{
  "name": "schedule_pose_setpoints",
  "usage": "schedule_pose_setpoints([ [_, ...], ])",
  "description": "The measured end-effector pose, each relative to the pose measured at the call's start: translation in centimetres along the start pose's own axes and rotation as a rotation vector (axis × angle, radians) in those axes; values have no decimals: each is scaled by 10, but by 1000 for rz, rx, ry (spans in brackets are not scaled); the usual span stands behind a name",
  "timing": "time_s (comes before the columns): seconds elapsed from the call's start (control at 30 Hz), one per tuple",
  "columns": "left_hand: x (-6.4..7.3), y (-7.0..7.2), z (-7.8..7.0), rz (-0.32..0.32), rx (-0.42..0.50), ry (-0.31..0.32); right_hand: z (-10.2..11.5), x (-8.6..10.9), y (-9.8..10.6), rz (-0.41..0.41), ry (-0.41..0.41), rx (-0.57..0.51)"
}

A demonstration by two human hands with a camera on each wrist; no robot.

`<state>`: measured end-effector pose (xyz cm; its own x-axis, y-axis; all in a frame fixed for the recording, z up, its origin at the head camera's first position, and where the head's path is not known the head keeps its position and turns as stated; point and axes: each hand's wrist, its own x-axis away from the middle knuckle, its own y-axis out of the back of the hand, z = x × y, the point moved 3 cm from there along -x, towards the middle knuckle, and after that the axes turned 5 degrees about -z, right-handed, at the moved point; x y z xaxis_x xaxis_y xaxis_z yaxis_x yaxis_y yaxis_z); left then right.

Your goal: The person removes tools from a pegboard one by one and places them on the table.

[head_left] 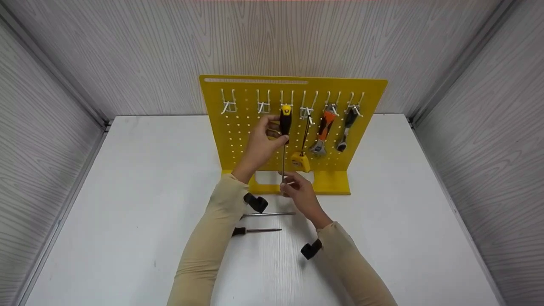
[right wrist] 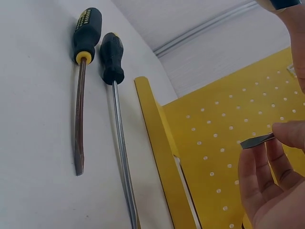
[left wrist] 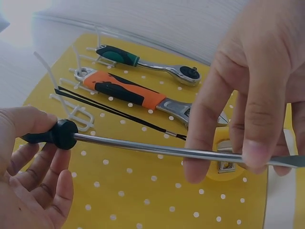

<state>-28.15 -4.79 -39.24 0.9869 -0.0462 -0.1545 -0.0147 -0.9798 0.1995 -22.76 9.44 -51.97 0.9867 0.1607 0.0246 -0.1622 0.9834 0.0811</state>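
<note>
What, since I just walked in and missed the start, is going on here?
A person holds a screwdriver upright in front of a yellow pegboard: the left hand has it by the handle, and the right hand pinches it near the tip. A tape measure, an adjustable wrench and a ratchet hang on the board. Two more screwdrivers lie on the white table.

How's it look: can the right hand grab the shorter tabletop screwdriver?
Probably not yet: the right hand pinches the held screwdriver near its tip. Otherwise the way to the shorter screwdriver seems free at its blade end.
</note>
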Motion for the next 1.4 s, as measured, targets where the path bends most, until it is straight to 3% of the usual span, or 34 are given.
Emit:
schedule_pose_setpoints([
  [0.37, 6, 0, 1, 3, 26, -10, 7, 10, 5, 26, -34, 20],
  [0.63, 14, 1, -7, 22, 16, -29, 8, 16, 10, 11, -7, 8],
  [1.07, 32, 15, -23, 59, 46, -110, 14, 27, 19, 3, 36, -10],
  [1.4, 43, 21, -27, 81, 35, -113, 12, 34, 25, -7, 52, -27],
])
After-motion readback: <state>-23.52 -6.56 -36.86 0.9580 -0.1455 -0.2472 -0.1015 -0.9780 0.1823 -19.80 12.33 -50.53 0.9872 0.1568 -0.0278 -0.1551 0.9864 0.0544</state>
